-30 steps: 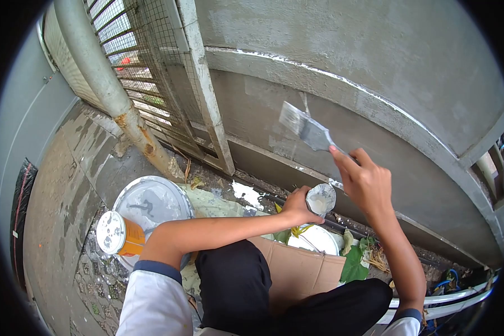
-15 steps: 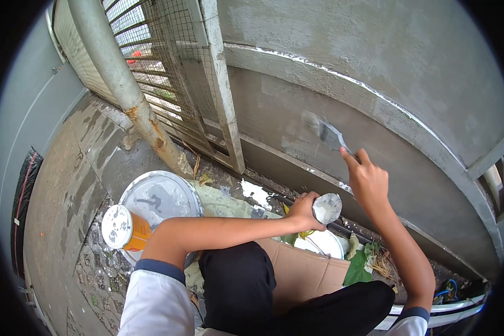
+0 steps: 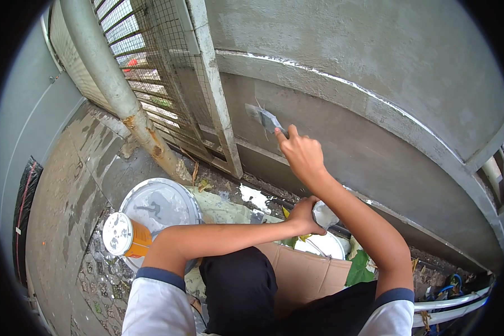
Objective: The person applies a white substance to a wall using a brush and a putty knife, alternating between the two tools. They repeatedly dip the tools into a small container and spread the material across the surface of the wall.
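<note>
My right hand point(image 3: 301, 152) is closed round the handle of a paintbrush point(image 3: 270, 121), index finger along it. The pale bristles rest against the recessed grey wall panel point(image 3: 364, 145), near the metal gate post. Lower down, my left hand point(image 3: 304, 217) grips a small paint-smeared cup point(image 3: 324, 215). My right forearm passes in front of part of the cup, and I cannot see its contents well now. Just below that hand lies a round white paint container or lid point(image 3: 326, 245), partly covered by cardboard.
A large paint-marked bucket lid point(image 3: 173, 196) and an orange tub with a white lid point(image 3: 117, 234) stand at left. Cardboard point(image 3: 302, 269) lies by my knees. A rusty pole point(image 3: 106, 67) and barred gate point(image 3: 221, 112) rise beyond. Leaves point(image 3: 359, 269) are at right.
My right hand and the paintbrush have moved left along the wall panel, towards the gate post. The left hand with the cup stays almost where it was; the right forearm now overlaps the cup.
</note>
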A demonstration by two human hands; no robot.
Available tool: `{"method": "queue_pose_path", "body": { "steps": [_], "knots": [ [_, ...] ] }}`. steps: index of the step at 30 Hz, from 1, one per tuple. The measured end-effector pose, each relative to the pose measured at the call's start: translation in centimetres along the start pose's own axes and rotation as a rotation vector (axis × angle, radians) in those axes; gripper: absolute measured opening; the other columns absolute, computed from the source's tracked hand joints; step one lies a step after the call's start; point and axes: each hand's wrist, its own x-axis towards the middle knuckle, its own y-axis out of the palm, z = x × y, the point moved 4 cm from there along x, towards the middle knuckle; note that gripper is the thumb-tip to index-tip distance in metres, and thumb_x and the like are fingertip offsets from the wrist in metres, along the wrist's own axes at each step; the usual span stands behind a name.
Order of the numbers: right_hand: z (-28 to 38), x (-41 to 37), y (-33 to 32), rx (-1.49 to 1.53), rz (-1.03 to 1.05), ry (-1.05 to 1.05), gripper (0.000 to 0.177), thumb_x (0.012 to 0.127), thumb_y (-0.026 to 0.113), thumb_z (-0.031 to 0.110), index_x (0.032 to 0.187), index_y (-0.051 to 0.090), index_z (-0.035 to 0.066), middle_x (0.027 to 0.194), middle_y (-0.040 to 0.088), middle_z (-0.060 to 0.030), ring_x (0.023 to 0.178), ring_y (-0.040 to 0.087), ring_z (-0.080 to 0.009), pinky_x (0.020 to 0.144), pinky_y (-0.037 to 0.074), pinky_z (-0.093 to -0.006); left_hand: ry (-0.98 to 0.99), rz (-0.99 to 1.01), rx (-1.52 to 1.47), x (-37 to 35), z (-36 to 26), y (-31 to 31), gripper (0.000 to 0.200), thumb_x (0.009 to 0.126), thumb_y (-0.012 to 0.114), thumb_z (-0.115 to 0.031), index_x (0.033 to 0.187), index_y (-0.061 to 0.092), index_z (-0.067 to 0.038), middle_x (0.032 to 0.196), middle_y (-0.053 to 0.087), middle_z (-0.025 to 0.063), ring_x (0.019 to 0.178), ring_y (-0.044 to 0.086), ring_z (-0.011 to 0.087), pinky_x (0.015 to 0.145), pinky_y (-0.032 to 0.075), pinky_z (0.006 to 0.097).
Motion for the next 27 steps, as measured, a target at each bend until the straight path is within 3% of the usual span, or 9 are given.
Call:
{"method": "queue_pose_path", "body": {
  "steps": [4,12,20,27],
  "knots": [
    [-2.4,-3.0,-1.8,-0.049,0.092,0.03,0.048,0.074,0.063,0.006,0.12,0.062,0.015,0.088,0.056,-0.0058,0.06,0.066,-0.0224,0.047,0.052,-0.0316,-0.065,0.048,0.029,0.1,0.3,0.0,0.086,0.048,0.088,-0.028,0.12,0.049,0.001,0.116,0.056,0.0195,0.11,0.055,0.0337,0.097,0.042,0.0388],
    [-7.9,-11.5,-7.3,-0.025,0.187,0.168,0.046,0.074,0.059,0.006,0.119,0.062,0.018,0.089,0.057,-0.0061,0.058,0.064,-0.0223,0.046,0.049,-0.0339,-0.008,0.074,0.033,0.4,0.5,1.0,0.083,0.046,0.088,-0.029,0.116,0.052,-0.002,0.113,0.055,0.0194,0.107,0.055,0.0342,0.093,0.044,0.0393],
    [-7.0,-6.9,-6.8,-0.006,-0.062,0.095,0.048,0.075,0.058,0.005,0.119,0.062,0.023,0.085,0.057,-0.0039,0.055,0.062,-0.0209,0.046,0.048,-0.0328,0.02,0.059,0.053,0.4,0.1,1.0,0.082,0.046,0.088,-0.03,0.114,0.052,0.0,0.106,0.059,0.0186,0.103,0.058,0.0341,0.092,0.045,0.0389],
    [-13.0,-14.1,-9.4,-0.143,-0.121,0.169,0.039,0.076,0.063,0.006,0.111,0.066,0.024,0.078,0.056,-0.0011,0.054,0.06,-0.0176,0.044,0.046,-0.0318,0.026,0.03,0.03,0.4,0.8,0.8,0.082,0.046,0.088,-0.031,0.113,0.053,-0.001,0.109,0.059,0.0184,0.104,0.058,0.032,0.091,0.045,0.0376]
  ]
}}
